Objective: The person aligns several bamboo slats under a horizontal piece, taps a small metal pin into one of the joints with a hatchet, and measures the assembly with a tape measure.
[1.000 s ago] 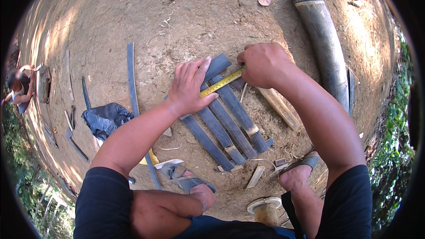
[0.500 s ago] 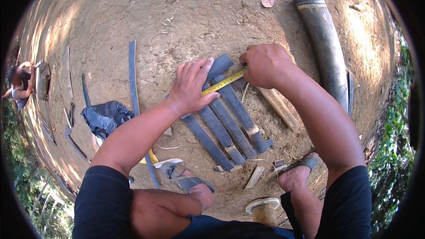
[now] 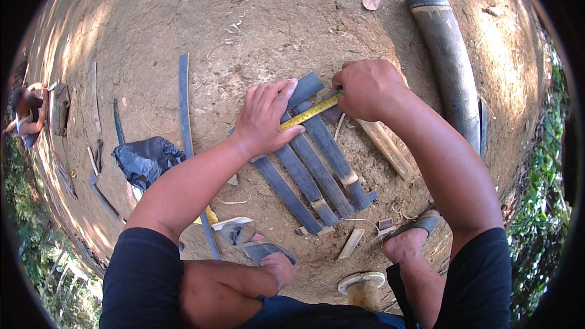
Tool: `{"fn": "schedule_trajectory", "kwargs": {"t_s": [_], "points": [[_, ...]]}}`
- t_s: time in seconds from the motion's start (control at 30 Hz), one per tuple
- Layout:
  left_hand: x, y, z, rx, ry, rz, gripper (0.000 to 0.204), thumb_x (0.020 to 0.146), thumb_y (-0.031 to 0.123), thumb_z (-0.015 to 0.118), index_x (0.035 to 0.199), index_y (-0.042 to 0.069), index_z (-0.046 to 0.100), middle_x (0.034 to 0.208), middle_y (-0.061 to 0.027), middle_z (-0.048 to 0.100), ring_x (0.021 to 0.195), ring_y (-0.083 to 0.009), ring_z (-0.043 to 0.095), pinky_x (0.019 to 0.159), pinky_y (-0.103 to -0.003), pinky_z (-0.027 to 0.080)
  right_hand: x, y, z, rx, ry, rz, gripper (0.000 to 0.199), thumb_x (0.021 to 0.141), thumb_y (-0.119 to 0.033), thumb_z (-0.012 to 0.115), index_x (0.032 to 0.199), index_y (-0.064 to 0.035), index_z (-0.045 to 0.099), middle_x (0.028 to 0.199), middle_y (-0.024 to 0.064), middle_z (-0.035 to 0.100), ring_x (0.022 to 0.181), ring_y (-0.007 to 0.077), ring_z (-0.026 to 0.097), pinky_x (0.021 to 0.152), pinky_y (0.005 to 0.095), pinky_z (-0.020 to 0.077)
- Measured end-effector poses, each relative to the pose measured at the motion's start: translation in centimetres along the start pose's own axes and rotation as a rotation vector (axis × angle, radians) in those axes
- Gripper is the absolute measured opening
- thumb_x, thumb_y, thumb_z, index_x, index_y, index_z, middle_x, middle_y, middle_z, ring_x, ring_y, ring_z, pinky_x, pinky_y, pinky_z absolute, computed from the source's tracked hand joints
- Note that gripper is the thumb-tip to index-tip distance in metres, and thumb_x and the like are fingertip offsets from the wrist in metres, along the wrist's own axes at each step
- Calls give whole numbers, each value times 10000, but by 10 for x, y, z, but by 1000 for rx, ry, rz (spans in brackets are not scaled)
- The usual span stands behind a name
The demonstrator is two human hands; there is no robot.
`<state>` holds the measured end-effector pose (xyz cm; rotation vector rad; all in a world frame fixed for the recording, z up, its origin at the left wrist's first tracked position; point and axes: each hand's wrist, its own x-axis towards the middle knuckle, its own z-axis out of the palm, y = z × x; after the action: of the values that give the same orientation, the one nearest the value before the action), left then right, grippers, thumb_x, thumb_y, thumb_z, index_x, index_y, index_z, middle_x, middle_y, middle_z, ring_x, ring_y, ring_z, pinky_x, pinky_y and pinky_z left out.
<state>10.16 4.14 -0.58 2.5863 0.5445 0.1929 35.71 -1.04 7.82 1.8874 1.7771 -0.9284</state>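
Note:
Several dark bamboo slats lie side by side on the ground in front of me, joined by crosspieces. The far bamboo crosspiece runs slantwise across their upper ends. Along it stretches a yellow tape measure. My left hand is closed over the crosspiece's left part, its thumb against the tape and its fingers together; the crosspiece's left end is mostly hidden under it. My right hand is closed on the tape's right end, knuckles up, hiding what part of the tape measure it grips.
A thick dark bamboo pole lies at the right. Beside my right hand is a split bamboo piece. To the left are a long strip, a black plastic bag and a sickle-like tool. Another person sits far left.
Both hands and the tape measure hold their places on the crosspiece. The whole view has shifted very slightly.

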Motion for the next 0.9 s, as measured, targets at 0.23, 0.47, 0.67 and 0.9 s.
{"fn": "schedule_trajectory", "kwargs": {"t_s": [0.23, 0.47, 0.67, 0.9], "points": [[0, 0, 1, 4, -9, -11, 1006, 766, 427, 881, 1551, 3, 417, 1463, -186, 522, 1334, -356, 518, 1140, -514, 352, 1, -1, -1, -29, -15, -4, 264, 890, -238, 676, 1092, -122, 801, 1089, 98, 784, 1024, 279, 766, 859, 406, 610], [0, 0, 1, -12, 3, -4, 1006, 766, 438, 883, 1551, 12, 422, 1463, -185, 522, 1342, -358, 514, 1146, -519, 350, 2, -1, 0, -32, -15, -5, 270, 893, -239, 675, 1103, -127, 802, 1090, 95, 786, 1024, 276, 768, 860, 404, 613], [0, -1, 2, -20, 11, -7, 995, 762, 445, 888, 1541, 19, 438, 1452, -181, 532, 1335, -358, 522, 1146, -523, 356, 3, -1, 1, -26, -14, 15, 270, 889, -247, 674, 1091, -129, 809, 1087, 104, 789, 1011, 283, 771, 853, 410, 616], [0, -4, 1, -31, 16, 36, 937, 744, 428, 893, 1498, 32, 502, 1423, -166, 551, 1299, -347, 543, 1142, -536, 349, 2, 0, 4, -10, 11, 6, 282, 877, -261, 674, 1072, -106, 808, 1079, 112, 791, 1007, 300, 770, 851, 421, 613]]}}
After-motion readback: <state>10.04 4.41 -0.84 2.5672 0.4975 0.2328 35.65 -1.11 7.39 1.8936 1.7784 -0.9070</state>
